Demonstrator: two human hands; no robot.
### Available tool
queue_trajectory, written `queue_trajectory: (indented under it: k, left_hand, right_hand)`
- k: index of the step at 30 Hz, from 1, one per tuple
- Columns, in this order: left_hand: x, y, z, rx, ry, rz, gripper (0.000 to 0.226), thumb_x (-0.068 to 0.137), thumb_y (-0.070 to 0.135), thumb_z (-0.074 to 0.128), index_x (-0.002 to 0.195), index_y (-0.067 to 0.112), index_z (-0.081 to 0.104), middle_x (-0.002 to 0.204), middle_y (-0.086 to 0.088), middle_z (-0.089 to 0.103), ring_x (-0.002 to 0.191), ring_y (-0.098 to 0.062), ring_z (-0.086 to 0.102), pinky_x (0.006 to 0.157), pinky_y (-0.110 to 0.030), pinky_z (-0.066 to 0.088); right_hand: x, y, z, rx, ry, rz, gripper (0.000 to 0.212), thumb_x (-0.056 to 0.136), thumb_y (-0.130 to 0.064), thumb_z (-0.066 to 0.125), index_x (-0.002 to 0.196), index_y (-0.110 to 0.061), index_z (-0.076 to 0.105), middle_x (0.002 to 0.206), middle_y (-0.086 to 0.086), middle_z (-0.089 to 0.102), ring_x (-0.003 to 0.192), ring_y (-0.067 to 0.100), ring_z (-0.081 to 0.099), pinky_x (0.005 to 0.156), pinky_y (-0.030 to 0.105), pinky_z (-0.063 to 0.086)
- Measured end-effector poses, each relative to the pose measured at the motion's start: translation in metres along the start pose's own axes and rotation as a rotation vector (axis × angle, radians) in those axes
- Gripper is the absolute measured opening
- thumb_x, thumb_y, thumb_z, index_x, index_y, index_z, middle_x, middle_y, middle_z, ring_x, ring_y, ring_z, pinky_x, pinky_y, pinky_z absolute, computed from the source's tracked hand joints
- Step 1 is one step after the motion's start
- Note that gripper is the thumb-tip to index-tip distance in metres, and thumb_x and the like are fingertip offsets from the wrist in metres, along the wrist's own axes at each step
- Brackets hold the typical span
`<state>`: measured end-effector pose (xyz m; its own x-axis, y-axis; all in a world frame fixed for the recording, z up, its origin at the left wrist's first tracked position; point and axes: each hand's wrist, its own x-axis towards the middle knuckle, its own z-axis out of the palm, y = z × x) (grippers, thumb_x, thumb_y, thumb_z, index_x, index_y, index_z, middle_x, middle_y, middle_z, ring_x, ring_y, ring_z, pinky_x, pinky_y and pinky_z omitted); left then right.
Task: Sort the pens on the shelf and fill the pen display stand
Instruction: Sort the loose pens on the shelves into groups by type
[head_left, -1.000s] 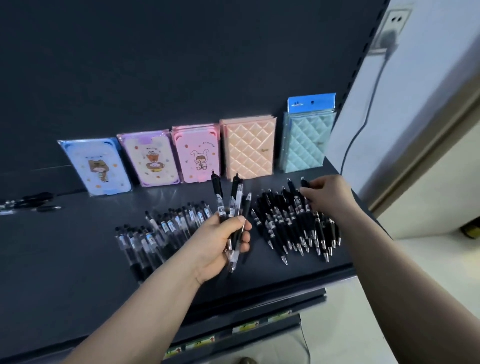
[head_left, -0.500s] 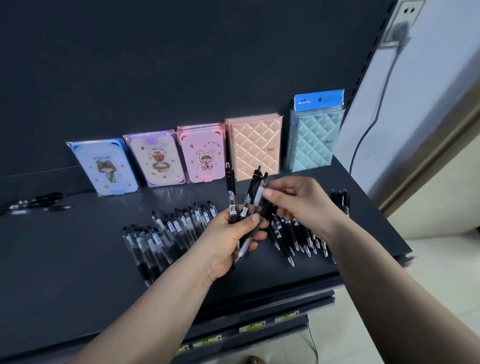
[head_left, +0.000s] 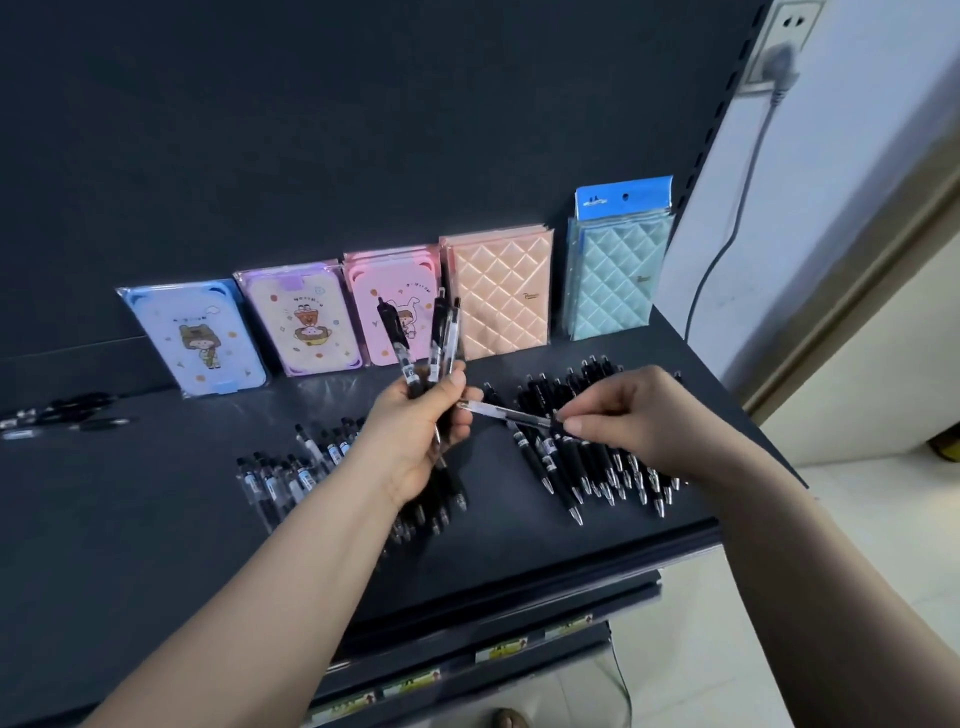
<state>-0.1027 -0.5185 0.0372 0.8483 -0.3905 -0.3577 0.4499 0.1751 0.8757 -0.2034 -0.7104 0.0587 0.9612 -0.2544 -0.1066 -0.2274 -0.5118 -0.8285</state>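
My left hand (head_left: 423, 436) grips a fanned bunch of pens (head_left: 431, 343) upright above the dark shelf (head_left: 130, 519). A single clear pen (head_left: 501, 414) lies level between the hands, pinched at one end by my right hand (head_left: 631, 421), its other end at my left thumb. Under the right hand a row of black pens (head_left: 587, 462) lies on the shelf. A row of clear pens (head_left: 291, 467) lies to the left, partly hidden by my left arm. No pen display stand is in view.
Several packaged notebooks (head_left: 493, 296) lean against the dark back panel. A few loose pens (head_left: 62, 413) lie at the far left. The shelf's right edge (head_left: 727, 421) drops to a tiled floor; a cable (head_left: 727, 239) hangs from a wall socket.
My right hand left the black pens with one clear pen and brought it across to my left hand. The left hand rose a little with its bunch.
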Motion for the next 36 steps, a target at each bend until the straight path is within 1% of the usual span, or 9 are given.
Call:
queue_trajectory:
  k: [2,5,8,12,18,23,26,29,36]
  left_hand:
    - [0.005,0.001,0.004,-0.011,-0.010,0.018,0.013,0.094,0.016,0.054,0.102,0.013,0.064,0.072,-0.003,0.072,0.049,-0.004,0.057,0.049,-0.016,0.051]
    - [0.009,-0.004,0.007,-0.034,0.010,0.010,0.018,0.096,0.016,0.052,0.109,0.010,0.063,0.078,-0.007,0.070,0.054,-0.007,0.063,0.052,-0.019,0.054]
    - [0.006,-0.012,0.008,-0.042,-0.014,-0.045,0.020,0.096,0.016,0.052,0.109,0.008,0.063,0.078,-0.007,0.069,0.056,-0.008,0.064,0.054,-0.020,0.056]
    - [-0.004,-0.021,0.014,-0.085,-0.126,-0.131,0.020,0.097,0.017,0.048,0.105,0.011,0.065,0.074,-0.006,0.072,0.054,-0.009,0.065,0.053,-0.021,0.056]
    - [-0.016,-0.025,0.009,-0.113,-0.230,-0.151,0.020,0.096,0.013,0.048,0.108,0.012,0.064,0.085,-0.006,0.074,0.062,-0.011,0.067,0.057,-0.022,0.057]
    - [-0.019,-0.023,0.004,-0.084,-0.233,-0.138,0.015,0.094,0.014,0.052,0.104,0.012,0.062,0.086,-0.006,0.074,0.062,-0.011,0.068,0.057,-0.022,0.056]
    - [-0.018,-0.024,0.003,-0.069,-0.224,-0.133,0.015,0.093,0.014,0.053,0.104,0.012,0.062,0.081,-0.005,0.074,0.059,-0.011,0.067,0.055,-0.022,0.056]
    - [-0.018,-0.028,0.004,-0.060,-0.233,-0.142,0.010,0.091,0.011,0.055,0.098,0.013,0.061,0.076,-0.006,0.073,0.058,-0.013,0.067,0.055,-0.023,0.056]
    - [-0.021,-0.026,-0.010,-0.025,-0.172,-0.067,0.019,0.094,0.014,0.051,0.104,0.011,0.066,0.079,-0.007,0.067,0.068,-0.015,0.064,0.063,-0.026,0.055]
  right_hand:
    - [-0.006,0.003,0.000,-0.064,-0.033,0.010,0.013,0.079,-0.016,0.075,0.078,-0.029,0.074,0.070,-0.012,0.073,0.061,-0.003,0.062,0.062,0.015,0.047]
    - [-0.010,0.013,-0.004,-0.134,0.154,0.079,0.011,0.081,-0.016,0.071,0.073,-0.023,0.074,0.060,-0.006,0.067,0.050,0.004,0.054,0.056,0.020,0.045]
    - [-0.007,0.020,-0.001,-0.287,0.340,0.145,0.005,0.082,-0.017,0.069,0.084,-0.016,0.073,0.067,-0.006,0.065,0.065,0.010,0.060,0.060,0.020,0.043]
    - [-0.001,0.023,0.015,-0.422,0.303,0.158,0.021,0.084,-0.018,0.065,0.104,-0.013,0.069,0.083,0.002,0.068,0.092,0.024,0.062,0.078,0.027,0.045]
    - [0.006,0.027,0.022,-0.476,0.296,0.137,0.019,0.085,-0.017,0.060,0.100,-0.012,0.069,0.080,0.005,0.070,0.085,0.025,0.063,0.066,0.025,0.041]
    - [0.009,0.026,0.023,-0.515,0.283,0.108,0.030,0.087,-0.029,0.064,0.112,-0.011,0.066,0.092,0.007,0.070,0.095,0.025,0.061,0.078,0.029,0.045]
    - [0.012,0.010,0.026,-0.269,0.364,0.030,0.017,0.088,-0.028,0.064,0.099,-0.017,0.070,0.089,-0.001,0.071,0.089,0.019,0.065,0.079,0.027,0.047]
    - [0.013,-0.014,0.035,0.214,0.227,-0.002,0.003,0.087,-0.023,0.068,0.084,-0.024,0.069,0.077,-0.006,0.072,0.070,0.003,0.064,0.066,0.021,0.049]
    - [0.031,-0.027,0.051,0.454,0.169,0.015,0.008,0.087,-0.012,0.067,0.082,-0.006,0.069,0.063,-0.002,0.067,0.058,0.009,0.058,0.053,0.019,0.048]
